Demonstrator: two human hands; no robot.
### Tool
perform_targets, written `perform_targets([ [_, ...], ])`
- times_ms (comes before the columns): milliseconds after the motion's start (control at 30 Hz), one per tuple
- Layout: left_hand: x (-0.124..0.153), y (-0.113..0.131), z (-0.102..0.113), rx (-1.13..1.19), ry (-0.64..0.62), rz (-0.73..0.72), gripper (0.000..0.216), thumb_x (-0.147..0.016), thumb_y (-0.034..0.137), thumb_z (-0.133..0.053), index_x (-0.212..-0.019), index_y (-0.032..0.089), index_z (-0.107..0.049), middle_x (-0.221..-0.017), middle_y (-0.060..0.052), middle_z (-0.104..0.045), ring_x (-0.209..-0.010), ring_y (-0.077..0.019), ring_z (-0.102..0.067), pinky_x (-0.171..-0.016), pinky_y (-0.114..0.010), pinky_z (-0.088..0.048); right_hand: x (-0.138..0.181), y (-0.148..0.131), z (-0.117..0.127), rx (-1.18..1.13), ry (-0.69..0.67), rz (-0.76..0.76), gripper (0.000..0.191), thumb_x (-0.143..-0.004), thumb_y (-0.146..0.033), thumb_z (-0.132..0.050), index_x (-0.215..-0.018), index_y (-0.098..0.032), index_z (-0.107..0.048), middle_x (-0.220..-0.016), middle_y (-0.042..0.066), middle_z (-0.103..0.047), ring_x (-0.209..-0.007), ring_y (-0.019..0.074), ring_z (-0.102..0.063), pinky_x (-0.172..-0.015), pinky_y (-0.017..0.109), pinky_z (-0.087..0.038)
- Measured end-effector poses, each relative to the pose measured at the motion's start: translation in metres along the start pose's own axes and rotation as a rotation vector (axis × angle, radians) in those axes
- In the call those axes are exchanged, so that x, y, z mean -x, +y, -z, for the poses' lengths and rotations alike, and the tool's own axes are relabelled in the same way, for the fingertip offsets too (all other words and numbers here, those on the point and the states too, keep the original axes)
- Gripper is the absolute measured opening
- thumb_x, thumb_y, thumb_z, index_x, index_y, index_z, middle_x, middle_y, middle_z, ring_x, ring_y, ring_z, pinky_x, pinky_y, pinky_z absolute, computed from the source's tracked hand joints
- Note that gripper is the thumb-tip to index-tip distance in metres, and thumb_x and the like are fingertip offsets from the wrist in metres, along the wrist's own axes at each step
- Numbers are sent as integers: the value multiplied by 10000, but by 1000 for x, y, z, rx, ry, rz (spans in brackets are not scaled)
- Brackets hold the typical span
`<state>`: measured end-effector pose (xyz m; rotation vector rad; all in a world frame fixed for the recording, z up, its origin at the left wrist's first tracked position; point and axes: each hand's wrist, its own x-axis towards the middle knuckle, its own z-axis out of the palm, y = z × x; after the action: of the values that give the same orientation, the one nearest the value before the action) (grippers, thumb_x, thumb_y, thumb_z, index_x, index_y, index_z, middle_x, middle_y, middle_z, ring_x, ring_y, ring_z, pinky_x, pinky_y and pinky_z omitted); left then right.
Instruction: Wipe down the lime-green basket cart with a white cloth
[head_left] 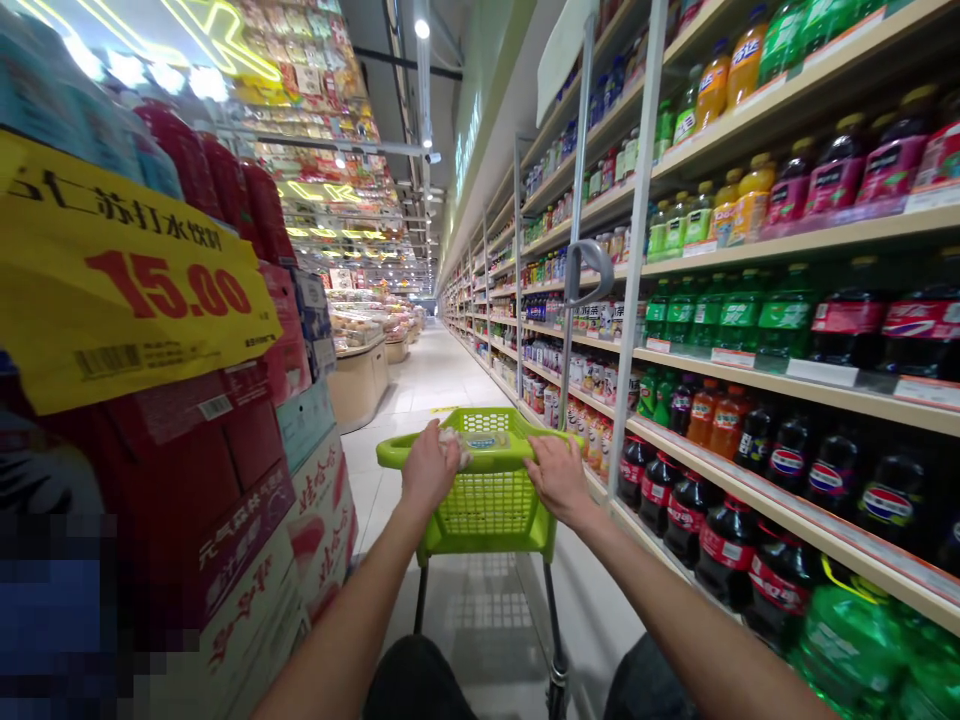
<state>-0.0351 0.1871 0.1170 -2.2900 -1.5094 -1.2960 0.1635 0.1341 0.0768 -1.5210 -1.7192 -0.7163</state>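
A lime-green shopping cart [487, 505] stands straight ahead of me, its basket walls full of small holes. My left hand [429, 468] is closed on the left part of the cart handle [495, 457]. Beside its fingers shows a crumpled whitish thing [453, 446], too small to name, partly covered by the hand. On the right part of the handle, my right hand [559, 478] is wrapped with bent fingers. Between the hands, a small label [484, 440] sits on the cart's top.
Shelves of bottled drinks [780, 310] line the right side, with a metal pole and grey handle [589, 272] before them. Stacked drink cartons [247, 480] and a yellow price sign [135, 290] are close on the left. Farther along the tiled aisle stand display bins [360, 385].
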Motion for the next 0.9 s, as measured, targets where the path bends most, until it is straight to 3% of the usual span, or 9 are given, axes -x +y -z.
perform_targets([
  [67, 4, 18, -11, -1, 36, -38, 343, -817, 297, -404, -1087, 92, -459, -1009, -122, -576, -958, -221, -535, -852, -365, -430, 0, -6, -3, 15, 27, 5, 338, -846, -318, -403, -1137, -189, -519, -1054, 93, -594, -999, 245, -484, -958, 476, -237],
  [167, 10, 32, -25, 36, -2, -279, 246, -777, 295, -492, -966, 138, -512, -1012, -97, -572, -984, -217, -514, -884, -373, -418, 1, -7, -2, 44, -26, 2, 362, -842, -317, -410, -1159, -169, -502, -1091, 94, -577, -1028, 241, -465, -968, 463, -217],
  [267, 10, 1, -18, 86, -8, -397, 217, -781, 289, -493, -963, 178, -528, -1130, -81, -530, -1055, -208, -477, -917, -372, -408, 1, -2, 1, 52, -101, 5, 379, -843, -310, -408, -1180, -157, -488, -1122, 97, -562, -1055, 235, -453, -973, 449, -214],
  [367, 8, -52, -3, 65, 148, -208, 236, -800, 284, -440, -992, 193, -541, -1158, -85, -500, -1074, -222, -461, -922, -397, -404, 0, -2, 3, 44, -121, 13, 378, -839, -290, -408, -1189, -168, -483, -1139, 91, -554, -1072, 230, -447, -980, 446, -209],
  [433, 5, -69, 0, 43, 240, -93, 243, -808, 289, -411, -978, 187, -551, -1072, -84, -536, -1042, -231, -472, -910, -412, -407, 0, -4, 3, 41, -109, 3, 379, -832, -274, -411, -1188, -167, -484, -1139, 91, -553, -1079, 232, -442, -988, 447, -200],
  [533, 2, -49, -12, 50, 230, -104, 253, -829, 260, -364, -961, 160, -555, -999, -86, -564, -987, -216, -491, -900, -396, -412, 1, -5, 3, 35, -90, -8, 380, -826, -260, -408, -1185, -164, -488, -1131, 94, -557, -1079, 234, -441, -994, 449, -191],
  [667, 1, -7, -24, 96, 118, -271, 244, -838, 242, -368, -980, 153, -545, -1013, -80, -572, -994, -194, -486, -907, -357, -408, 5, 0, 5, 45, -85, 11, 383, -829, -252, -393, -1192, -170, -486, -1142, 94, -560, -1092, 233, -437, -993, 455, -186],
  [733, 1, -11, -16, 84, 65, -297, 228, -834, 258, -387, -965, 163, -547, -1012, -73, -573, -992, -195, -487, -906, -359, -406, 7, 4, 7, 59, -74, -9, 392, -830, -257, -392, -1205, -179, -475, -1168, 88, -552, -1126, 250, -411, -989, 487, -168],
  [900, -7, -29, 2, 5, 89, -54, 255, -848, 229, -322, -884, 133, -555, -900, -96, -580, -893, -210, -524, -837, -404, -425, 7, 9, 13, 39, -84, -56, 397, -819, -246, -391, -1199, -177, -481, -1168, 89, -559, -1099, 257, -439, -955, 497, -209],
])
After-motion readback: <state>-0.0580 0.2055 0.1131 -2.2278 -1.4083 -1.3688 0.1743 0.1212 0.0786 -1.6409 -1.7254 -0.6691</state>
